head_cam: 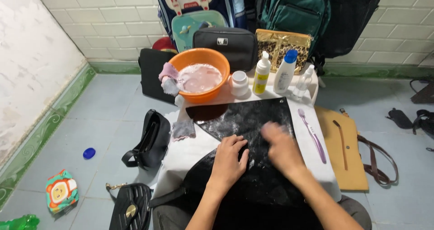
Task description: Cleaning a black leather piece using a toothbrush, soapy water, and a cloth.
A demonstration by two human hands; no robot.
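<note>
A glossy black bag (244,121) lies flat across a small white table (190,151), its surface wet and soapy. My left hand (229,160) rests flat on the bag's middle, fingers spread and pressing down. My right hand (281,144) is on the bag just to the right; it is blurred, and whether it holds anything cannot be told. A purple toothbrush (313,135) lies on the table to the right of the bag. A grey cloth (183,129) sits at the bag's left edge.
An orange basin (217,60) of pinkish foamy water with rags on its rim stands at the back, next to a white jar (239,82) and three bottles (285,72). Black bags (149,139) lie on the floor to the left, a tan bag (343,153) to the right, backpacks against the wall.
</note>
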